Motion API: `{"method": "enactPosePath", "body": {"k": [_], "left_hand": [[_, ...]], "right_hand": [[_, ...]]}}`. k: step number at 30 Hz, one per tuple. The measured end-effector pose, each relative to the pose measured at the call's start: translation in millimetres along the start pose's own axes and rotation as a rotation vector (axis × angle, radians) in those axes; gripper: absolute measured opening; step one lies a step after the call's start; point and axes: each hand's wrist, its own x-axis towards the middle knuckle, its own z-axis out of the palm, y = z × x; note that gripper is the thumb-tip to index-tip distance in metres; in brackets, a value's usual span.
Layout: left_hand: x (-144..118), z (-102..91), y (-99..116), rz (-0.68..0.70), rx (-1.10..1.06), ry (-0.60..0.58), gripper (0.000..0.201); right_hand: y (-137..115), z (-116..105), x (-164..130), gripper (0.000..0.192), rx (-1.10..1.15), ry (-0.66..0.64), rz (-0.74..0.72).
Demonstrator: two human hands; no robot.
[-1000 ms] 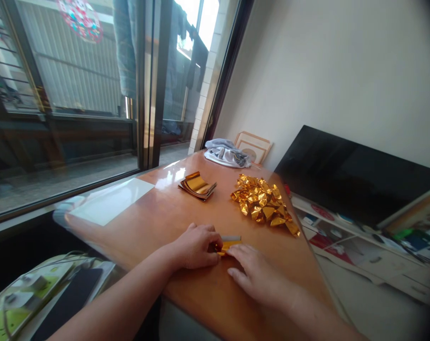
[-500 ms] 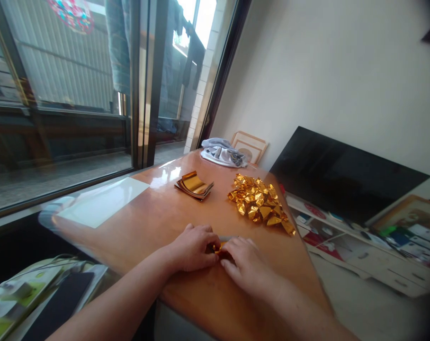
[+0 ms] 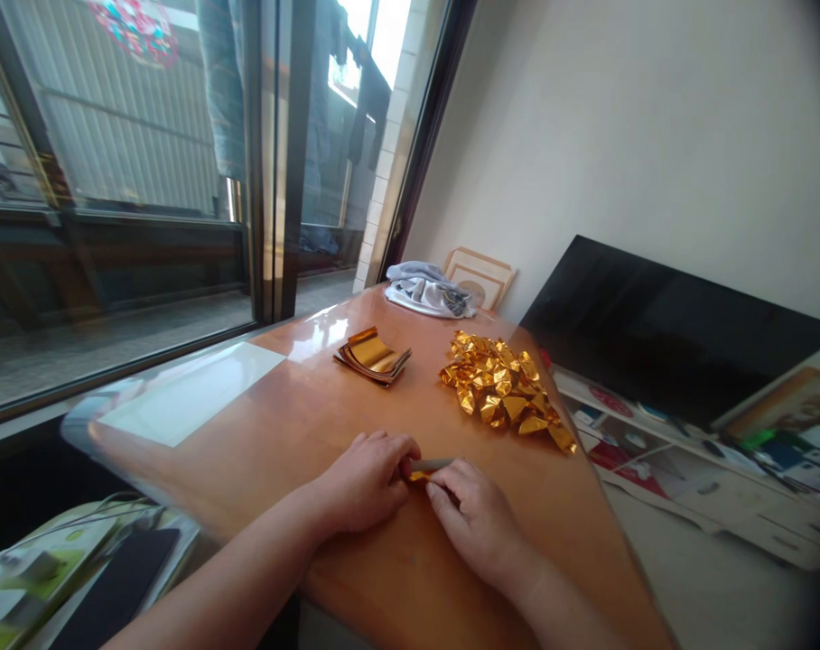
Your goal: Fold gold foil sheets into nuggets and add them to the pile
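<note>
A glossy brown table [image 3: 302, 406] is set beside a tall glass sliding door [image 3: 145, 181], with a pale wall [image 3: 619, 117] behind. At its near part, a single gold foil piece [image 3: 420, 475] with a grey strip [image 3: 432, 465] along its far edge is held between two hands. Its long axis is laid roughly crosswise, from one hand to the other — the left end met by the left hand [image 3: 369, 480], the right end by the right hand [image 3: 476, 516] — so that neither hand can be called nearer. The left fingers are curled narrowly about their end; the right end is pinched between thumb and fingers. How the foil is folded under the fingertips cannot be told.

Beyond the hands, one stack of gold sheets [image 3: 375, 357] is seen to the left, its sheets bowed and too close to be counted. One heap of folded gold pieces [image 3: 498, 384] is spread to the right, near the table's edge — many, overlapping, not countable. One white sheet [image 3: 197, 393] is laid at the left, and one bundle of cloth [image 3: 429, 291] is rested at the far end. Farther right, one black television [image 3: 681, 329] is seen above one white cabinet [image 3: 708, 496]. At the lower left, one dark phone [image 3: 122, 587] is placed apart from the table.
</note>
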Motion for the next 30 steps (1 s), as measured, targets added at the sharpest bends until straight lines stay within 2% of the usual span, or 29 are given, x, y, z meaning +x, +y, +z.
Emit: {"method": "enactPosePath", "body": {"k": [9,19,30], "left_hand": [[3,1.5,2,-0.056,0.017,0.015,0.028],[6,16.4,-4,-0.102,0.067,0.065,0.023],[6,19.9,-5,-0.108,0.141,0.095,0.017]], "right_hand": [[0,2,5,0.009,0.097,-0.004,0.215],[2,6,6,0.005,0.043,0.001,0.220],[0,5,10,0.006,0.024,-0.011,0.194]]}}
